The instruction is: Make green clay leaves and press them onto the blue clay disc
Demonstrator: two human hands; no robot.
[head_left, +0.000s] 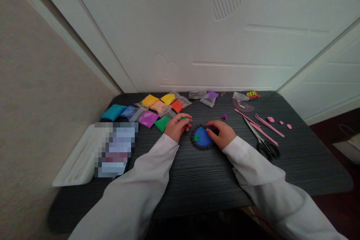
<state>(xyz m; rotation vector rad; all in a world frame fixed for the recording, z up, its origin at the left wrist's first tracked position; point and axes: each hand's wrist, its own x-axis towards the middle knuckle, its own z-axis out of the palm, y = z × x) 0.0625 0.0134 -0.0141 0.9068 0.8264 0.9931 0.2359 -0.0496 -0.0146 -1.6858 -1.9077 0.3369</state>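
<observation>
In the head view, a round blue clay disc lies on the table. A ring of dark clay balls runs around its edge, and small green clay pieces sit on the blue. Just left of the disc, my left hand is raised with bent fingers closed on a bit of green clay. My right hand is at the disc's right side, thumb and forefinger close together over its upper right part. Whatever lies between those fingertips is too small to make out, and the hand covers the rim there.
Bags of coloured clay, a green one among them, lie behind my left hand. Scissors, pink tools, a protractor and pink clay lumps are at right. A purple clay bit lies behind the disc. A white tray stands left.
</observation>
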